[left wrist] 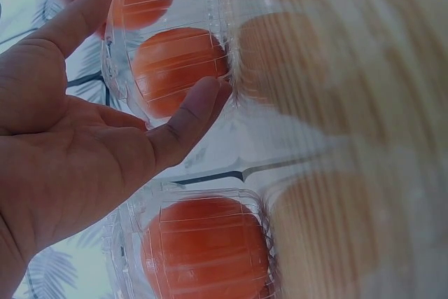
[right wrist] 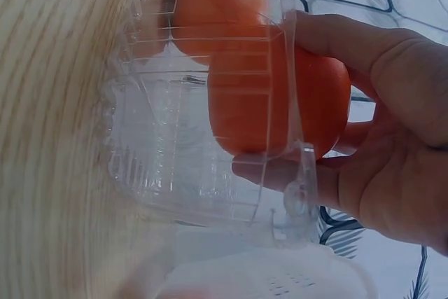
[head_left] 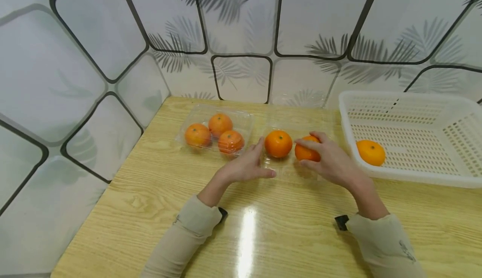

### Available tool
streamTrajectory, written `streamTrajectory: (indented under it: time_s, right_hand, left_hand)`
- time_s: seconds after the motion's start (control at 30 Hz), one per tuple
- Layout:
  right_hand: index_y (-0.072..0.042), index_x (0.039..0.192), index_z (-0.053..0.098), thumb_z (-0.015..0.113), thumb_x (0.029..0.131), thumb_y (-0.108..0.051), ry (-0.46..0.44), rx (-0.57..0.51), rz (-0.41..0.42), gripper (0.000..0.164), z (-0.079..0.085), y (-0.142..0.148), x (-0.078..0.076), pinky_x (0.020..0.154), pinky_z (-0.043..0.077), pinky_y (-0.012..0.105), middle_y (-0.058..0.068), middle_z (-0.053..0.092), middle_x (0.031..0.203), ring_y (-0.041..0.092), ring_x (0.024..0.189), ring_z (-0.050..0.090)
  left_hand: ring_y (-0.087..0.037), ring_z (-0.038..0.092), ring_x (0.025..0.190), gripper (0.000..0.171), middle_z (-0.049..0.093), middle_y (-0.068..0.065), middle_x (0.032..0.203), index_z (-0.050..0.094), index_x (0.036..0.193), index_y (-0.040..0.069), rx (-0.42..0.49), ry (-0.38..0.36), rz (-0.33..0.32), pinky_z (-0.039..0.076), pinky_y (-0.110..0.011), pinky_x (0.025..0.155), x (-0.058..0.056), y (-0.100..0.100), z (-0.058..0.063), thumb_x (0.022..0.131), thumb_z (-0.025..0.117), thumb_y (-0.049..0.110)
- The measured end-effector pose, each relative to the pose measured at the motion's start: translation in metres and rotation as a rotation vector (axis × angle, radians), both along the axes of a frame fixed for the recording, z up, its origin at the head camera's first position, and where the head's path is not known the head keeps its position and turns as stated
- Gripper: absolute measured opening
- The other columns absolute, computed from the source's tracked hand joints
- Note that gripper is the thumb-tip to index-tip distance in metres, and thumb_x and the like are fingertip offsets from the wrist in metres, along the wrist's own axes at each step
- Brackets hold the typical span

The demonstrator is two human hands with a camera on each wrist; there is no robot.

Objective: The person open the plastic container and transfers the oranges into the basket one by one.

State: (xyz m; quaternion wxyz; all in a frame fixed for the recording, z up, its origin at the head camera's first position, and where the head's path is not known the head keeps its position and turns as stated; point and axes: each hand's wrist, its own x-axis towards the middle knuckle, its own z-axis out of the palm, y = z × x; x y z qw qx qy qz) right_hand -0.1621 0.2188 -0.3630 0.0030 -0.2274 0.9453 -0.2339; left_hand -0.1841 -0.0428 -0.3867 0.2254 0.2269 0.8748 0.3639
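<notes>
A clear plastic clamshell box point(right wrist: 175, 152) lies on the table with its lid point(head_left: 301, 119) folded back towards the wall. One mandarin point(head_left: 278, 144) sits in its left half. My right hand point(head_left: 333, 158) grips a second mandarin point(right wrist: 322, 103), fingers and thumb around it, partly down inside the right half of the box. My left hand point(head_left: 244, 167) is at the box's left front corner, thumb and fingers spread and holding nothing. In the left wrist view its fingertips point(left wrist: 206, 96) overlap the box's side wall.
Left of the open box stands another clear plastic box point(head_left: 246, 121) with three mandarins point(head_left: 220, 124) in it. A white slotted basket point(head_left: 421, 178) is at the right, one mandarin point(head_left: 370, 152) in its left end. A patterned wall point(head_left: 241, 77) borders the wooden table point(head_left: 211, 244).
</notes>
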Motion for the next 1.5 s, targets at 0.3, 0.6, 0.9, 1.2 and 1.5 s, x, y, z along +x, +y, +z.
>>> streamTrajectory:
  time_s: [0.3, 0.6, 0.9, 1.2, 1.5]
  right_hand:
    - [-0.01, 0.141, 0.057, 0.072, 0.092, -0.018, 0.025, -0.058, -0.03, 0.052, 0.007, 0.007, 0.001, 0.085, 0.051, 0.059, 0.033, 0.03, 0.15, 0.049, 0.109, 0.056]
    - [-0.009, 0.137, 0.06, 0.078, 0.086, -0.01, 0.159, -0.099, -0.054, 0.053, 0.011, 0.012, -0.002, 0.089, 0.049, 0.063, 0.032, 0.034, 0.149, 0.051, 0.116, 0.052]
    - [-0.005, 0.135, 0.061, 0.078, 0.085, -0.005, 0.22, -0.195, -0.092, 0.053, 0.013, 0.021, -0.002, 0.086, 0.05, 0.063, 0.033, 0.031, 0.15, 0.053, 0.119, 0.047]
    - [-0.006, 0.137, 0.059, 0.077, 0.086, -0.008, 0.213, -0.236, -0.149, 0.054, 0.016, 0.028, -0.002, 0.088, 0.048, 0.064, 0.03, 0.029, 0.152, 0.053, 0.121, 0.047]
    - [-0.004, 0.129, 0.064, 0.08, 0.081, 0.0, 0.327, -0.311, -0.181, 0.051, 0.019, 0.035, -0.002, 0.086, 0.047, 0.064, 0.028, 0.035, 0.15, 0.053, 0.124, 0.044]
  left_hand:
    - [-0.034, 0.007, 0.151, 0.109, 0.008, -0.021, 0.164, -0.006, 0.159, 0.005, 0.0, -0.003, 0.001, 0.016, -0.049, 0.12, 0.0, 0.001, -0.001, 0.091, 0.072, 0.039]
    - [-0.036, 0.007, 0.151, 0.108, 0.008, -0.022, 0.163, -0.006, 0.158, 0.004, 0.013, 0.002, 0.002, 0.013, -0.048, 0.121, 0.0, 0.001, 0.001, 0.091, 0.072, 0.036]
    - [-0.037, 0.004, 0.151, 0.109, 0.006, -0.02, 0.164, -0.007, 0.158, 0.003, 0.024, -0.001, -0.009, 0.012, -0.048, 0.121, 0.0, 0.002, 0.001, 0.091, 0.073, 0.035]
    - [-0.033, 0.005, 0.152, 0.109, 0.008, -0.019, 0.164, -0.006, 0.158, 0.004, 0.018, -0.003, -0.005, 0.014, -0.047, 0.121, 0.001, 0.001, 0.001, 0.091, 0.073, 0.037]
    - [-0.036, 0.004, 0.152, 0.109, 0.005, -0.017, 0.165, -0.006, 0.159, 0.004, 0.008, -0.003, -0.008, 0.012, -0.049, 0.121, 0.001, 0.002, 0.002, 0.091, 0.072, 0.038]
